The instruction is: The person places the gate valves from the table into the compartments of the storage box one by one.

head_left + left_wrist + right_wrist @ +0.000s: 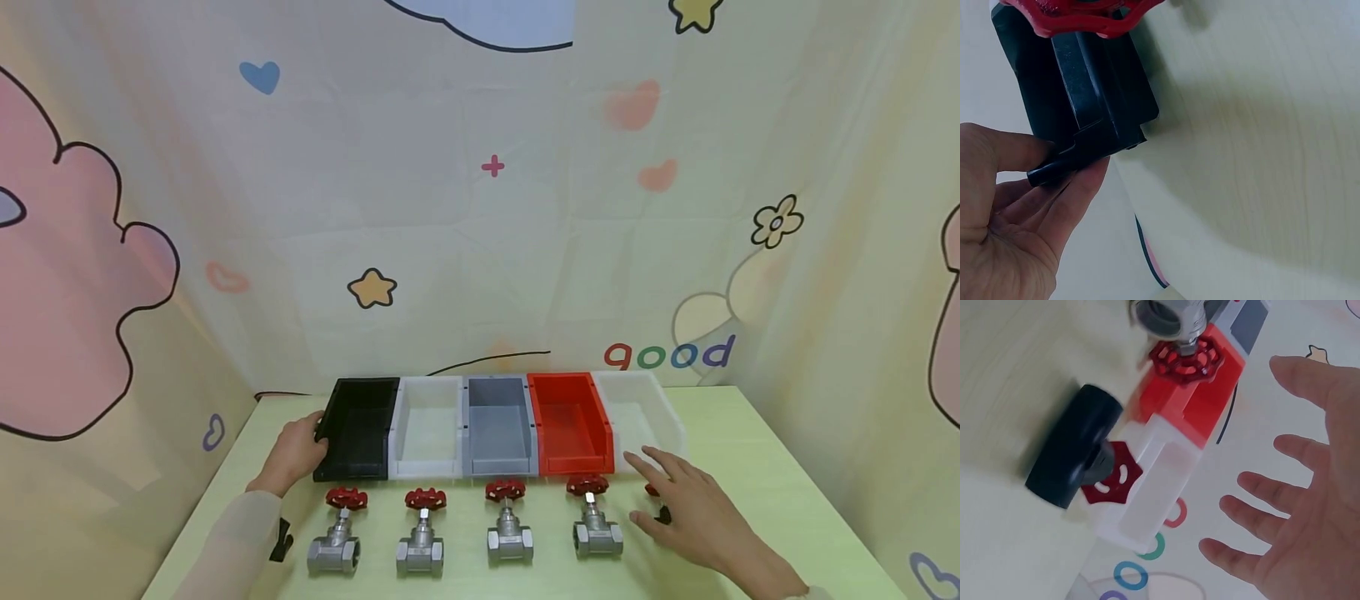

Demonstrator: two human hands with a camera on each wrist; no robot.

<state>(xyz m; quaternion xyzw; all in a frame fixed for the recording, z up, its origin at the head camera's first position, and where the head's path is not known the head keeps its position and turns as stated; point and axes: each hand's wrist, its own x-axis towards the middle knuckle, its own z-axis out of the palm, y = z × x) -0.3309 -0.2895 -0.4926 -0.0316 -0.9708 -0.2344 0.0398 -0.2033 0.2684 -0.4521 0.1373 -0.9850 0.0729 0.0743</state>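
My left hand [292,454] pinches edge of black bin [358,429] at left; my right hand [693,504], fingers spread, holds nothing, beside black valve [1072,447] at near right.

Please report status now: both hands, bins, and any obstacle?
Left hand grips black bin. Right hand open, empty. Five bins in row. Silver valves close in front, possible obstacle.

bins [500,425]: 5 — silver valves [510,542]: 4 — black valve [1074,447]: 1

We are viewing a printed curtain [420,175].
A flower [777,223] and coloured "good" lettering [672,357] are showing above the pale table [750,462].
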